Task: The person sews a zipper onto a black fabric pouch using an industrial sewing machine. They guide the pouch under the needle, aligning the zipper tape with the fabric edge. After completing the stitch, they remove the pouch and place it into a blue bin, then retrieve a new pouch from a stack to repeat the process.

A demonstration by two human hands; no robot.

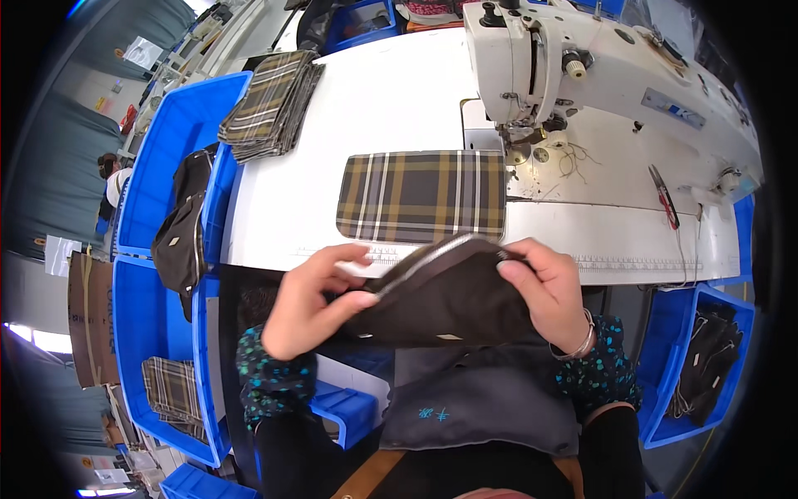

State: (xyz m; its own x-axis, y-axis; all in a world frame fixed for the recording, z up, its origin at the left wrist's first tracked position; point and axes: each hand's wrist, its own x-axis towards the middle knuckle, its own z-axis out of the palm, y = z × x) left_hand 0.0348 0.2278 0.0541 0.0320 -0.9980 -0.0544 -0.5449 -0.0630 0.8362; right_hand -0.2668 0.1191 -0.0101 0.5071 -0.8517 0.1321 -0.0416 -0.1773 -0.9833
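Observation:
A dark brown fabric pouch with a pale zip along its upper edge is held up in front of my body, just off the table's near edge. My right hand grips its right end between thumb and fingers. At the other end, my left hand has its thumb against the zip corner, fingers loosely curled around it. Just beyond the pouch, a plaid fabric panel in brown, olive and white lies flat on the white table, close to the needle area of the sewing machine.
A stack of plaid panels sits at the table's far left. Blue bins on the left hold dark pouches and more plaid pieces. Red-handled scissors lie right of the machine. Another blue bin at right contains dark pieces.

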